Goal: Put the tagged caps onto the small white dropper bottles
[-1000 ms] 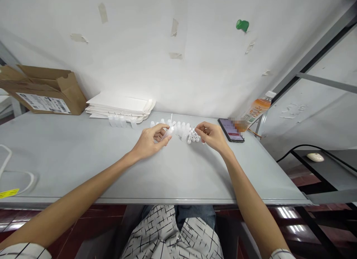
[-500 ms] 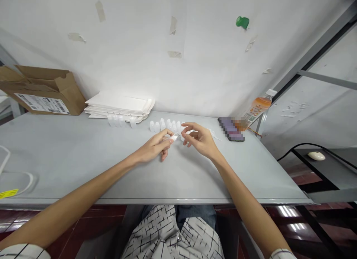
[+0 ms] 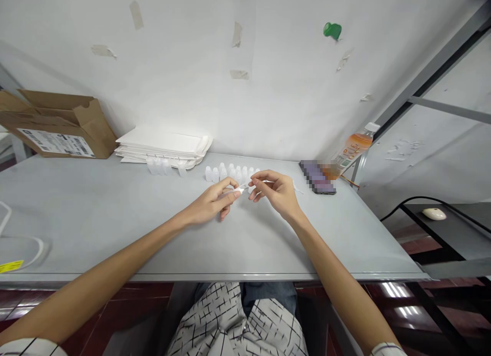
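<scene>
My left hand is closed on a small white dropper bottle, mostly hidden by the fingers. A thin metal-looking tip points from it to the right. My right hand is pinched at that tip, thumb against forefinger; what lies between them is too small to make out. Just behind both hands, several small translucent white bottles stand in close rows, some of them covered by the right hand. Thin clear pieces lie beyond the right hand's wrist.
On the grey table, several more small bottles with thin tips stand before a stack of white sheets. A cardboard box is far left. At right lie a phone and a leaning orange drink bottle. A white cable lies left.
My right thumb and forefinger have closed together at the bottle's tip. My left hand keeps its hold, almost in the same place.
</scene>
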### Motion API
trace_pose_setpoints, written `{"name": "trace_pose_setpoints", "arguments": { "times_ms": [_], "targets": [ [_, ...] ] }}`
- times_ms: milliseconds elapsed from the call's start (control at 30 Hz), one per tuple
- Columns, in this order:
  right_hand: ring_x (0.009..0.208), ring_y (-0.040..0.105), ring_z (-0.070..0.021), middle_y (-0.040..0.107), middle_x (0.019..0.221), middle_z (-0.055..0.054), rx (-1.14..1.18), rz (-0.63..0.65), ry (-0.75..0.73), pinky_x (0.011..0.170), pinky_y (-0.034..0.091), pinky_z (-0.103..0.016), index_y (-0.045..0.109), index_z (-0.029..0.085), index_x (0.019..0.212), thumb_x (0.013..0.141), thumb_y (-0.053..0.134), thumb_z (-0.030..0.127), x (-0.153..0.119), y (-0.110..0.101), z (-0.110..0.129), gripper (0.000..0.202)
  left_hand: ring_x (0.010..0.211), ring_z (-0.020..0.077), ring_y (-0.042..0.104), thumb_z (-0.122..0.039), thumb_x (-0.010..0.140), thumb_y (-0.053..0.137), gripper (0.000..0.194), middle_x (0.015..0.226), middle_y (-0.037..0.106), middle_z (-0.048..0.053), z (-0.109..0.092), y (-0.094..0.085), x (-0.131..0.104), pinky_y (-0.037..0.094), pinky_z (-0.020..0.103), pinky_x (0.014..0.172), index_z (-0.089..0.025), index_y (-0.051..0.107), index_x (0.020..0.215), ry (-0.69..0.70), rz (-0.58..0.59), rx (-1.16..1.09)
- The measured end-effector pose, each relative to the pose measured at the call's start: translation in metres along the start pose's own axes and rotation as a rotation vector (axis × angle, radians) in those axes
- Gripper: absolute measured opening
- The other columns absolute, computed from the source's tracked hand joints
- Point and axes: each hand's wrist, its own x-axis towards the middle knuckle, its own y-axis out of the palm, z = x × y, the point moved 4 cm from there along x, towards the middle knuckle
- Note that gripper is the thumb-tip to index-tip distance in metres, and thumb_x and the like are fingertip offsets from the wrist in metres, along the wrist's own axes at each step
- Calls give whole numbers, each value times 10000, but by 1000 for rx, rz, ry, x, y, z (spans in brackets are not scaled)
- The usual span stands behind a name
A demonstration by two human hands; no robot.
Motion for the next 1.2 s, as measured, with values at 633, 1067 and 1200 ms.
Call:
{"name": "trace_pose_setpoints", "arguments": {
  "times_ms": [633,1067,1200],
  "targets": [
    [587,608,-135,621,686,-5,88,70,-55,447,491,-252,750,196,784,712,806,280,-1,1,8,124,516,110,568,-437,945,546,279,587,548,-43,-7,-2,0,468,246,545,-160,564,972,50,6,-40],
    [557,594,-128,646,716,-19,108,83,-87,439,486,-270,787,218,816,758,768,277,-4,2,10,85,548,104,584,-436,941,550,272,679,551,-28,-9,-1,0,492,245,542,-166,557,972,68,-4,-32],
    [541,596,-120,649,724,-13,125,69,-21,432,483,-263,795,228,794,751,774,293,-3,0,7,81,606,114,594,-439,928,563,279,750,552,-5,-13,1,-1,511,245,531,-162,562,963,87,-15,-34]
  ]
}}
